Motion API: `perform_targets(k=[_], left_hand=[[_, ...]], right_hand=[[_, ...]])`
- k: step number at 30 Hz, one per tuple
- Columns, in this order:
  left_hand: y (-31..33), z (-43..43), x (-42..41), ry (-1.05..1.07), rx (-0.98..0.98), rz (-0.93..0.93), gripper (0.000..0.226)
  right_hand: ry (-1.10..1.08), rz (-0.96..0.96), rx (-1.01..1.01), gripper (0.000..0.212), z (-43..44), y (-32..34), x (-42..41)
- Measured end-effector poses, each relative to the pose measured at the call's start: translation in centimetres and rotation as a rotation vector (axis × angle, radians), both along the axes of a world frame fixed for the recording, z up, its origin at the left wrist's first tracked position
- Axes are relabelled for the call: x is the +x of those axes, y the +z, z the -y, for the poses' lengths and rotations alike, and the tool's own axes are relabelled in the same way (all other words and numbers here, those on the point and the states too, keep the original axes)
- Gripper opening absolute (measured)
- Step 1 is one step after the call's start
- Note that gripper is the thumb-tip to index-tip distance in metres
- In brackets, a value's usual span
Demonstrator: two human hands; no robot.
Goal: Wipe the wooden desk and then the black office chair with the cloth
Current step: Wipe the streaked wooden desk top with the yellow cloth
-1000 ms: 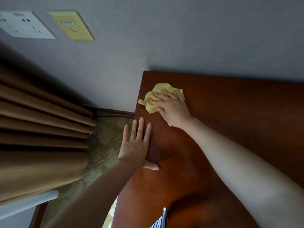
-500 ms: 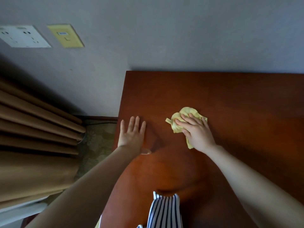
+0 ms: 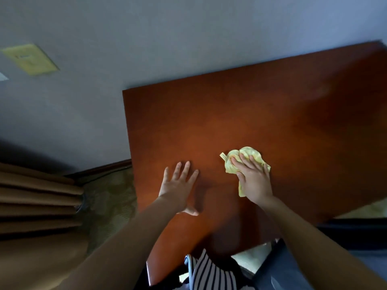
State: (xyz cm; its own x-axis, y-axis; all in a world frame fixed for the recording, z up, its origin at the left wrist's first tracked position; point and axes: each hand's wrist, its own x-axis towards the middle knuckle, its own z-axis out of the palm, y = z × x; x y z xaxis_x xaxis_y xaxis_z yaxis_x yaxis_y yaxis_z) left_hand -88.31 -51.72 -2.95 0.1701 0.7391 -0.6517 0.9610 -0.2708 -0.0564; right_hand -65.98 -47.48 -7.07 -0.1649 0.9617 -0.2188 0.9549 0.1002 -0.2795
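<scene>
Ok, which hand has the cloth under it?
The right hand, pressing the yellow cloth onto the wooden desk. The left hand lies flat on bare wood beside it, apart from the cloth.

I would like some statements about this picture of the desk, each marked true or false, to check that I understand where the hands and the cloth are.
1. The right hand presses the yellow cloth onto the wooden desk. True.
2. The left hand holds a second cloth. False: it lies flat on the desk with its fingers spread and holds nothing.
3. The yellow cloth lies at the far left corner of the desk. False: it lies further in on the desktop, to the right of the left hand.
4. A brown curtain hangs to the left of the desk. True.
</scene>
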Motion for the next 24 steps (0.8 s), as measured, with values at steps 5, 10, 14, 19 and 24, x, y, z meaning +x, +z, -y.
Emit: perform_targets(k=[5, 10, 14, 19, 24], left_hand=[[-0.4, 1.5, -1.4, -0.207, 0.010, 0.050, 0.132], [-0.9, 2.3, -3.4, -0.368, -0.003, 0.047, 0.135], [-1.0, 2.9, -4.6, -0.450, 0.004, -0.016, 0.134], [-0.9, 3.7, -3.8, -0.395, -0.007, -0.053, 0.135], [-1.2, 5.2, -1.9, -0.275, -0.006, -0.110, 0.139]], right_hand=[[-0.152, -0.002, -0.053, 0.050, 6.6, -0.3, -3.4], [-0.224, -0.009, -0.055, 0.050, 11.9, -0.6, -8.7], [-0.225, -0.053, -0.039, 0.047, 16.3, -0.4, -11.6], [-0.143, -0.074, 0.005, 0.044, 19.9, -0.5, -11.7], [-0.024, -0.058, 0.041, 0.047, 20.6, -0.8, -7.8]])
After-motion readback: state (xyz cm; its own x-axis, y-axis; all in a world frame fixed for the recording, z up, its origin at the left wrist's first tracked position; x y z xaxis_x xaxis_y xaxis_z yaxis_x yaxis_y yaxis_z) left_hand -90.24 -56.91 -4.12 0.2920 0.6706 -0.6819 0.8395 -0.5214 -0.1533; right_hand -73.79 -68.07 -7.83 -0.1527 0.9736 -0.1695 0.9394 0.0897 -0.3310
